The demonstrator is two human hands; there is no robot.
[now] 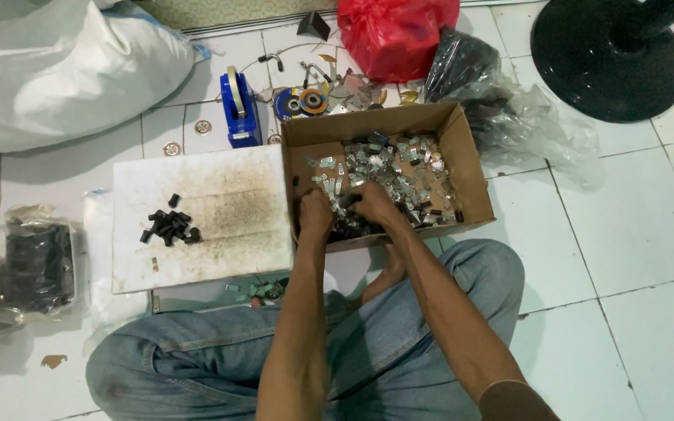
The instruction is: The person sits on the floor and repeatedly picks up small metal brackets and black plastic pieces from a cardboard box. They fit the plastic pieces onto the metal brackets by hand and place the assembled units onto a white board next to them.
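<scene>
Both hands sit inside the open brown cardboard box [466,168] at frame centre, on the white tiled floor [633,234]. Left hand [315,214] curled down into the near left corner of the box, fingers closed among small dark parts; exact hold can't be told. Right hand [374,204] just beside it, fingers bent into the pile of small silver metal pieces [399,171]; grip unclear too. Left of the box lies a stained white board [228,210] carrying a heap of small black cylindrical pieces [169,226]. Blue tape dispenser [239,109] above the board, red plastic bag [395,35] at top centre.
</scene>
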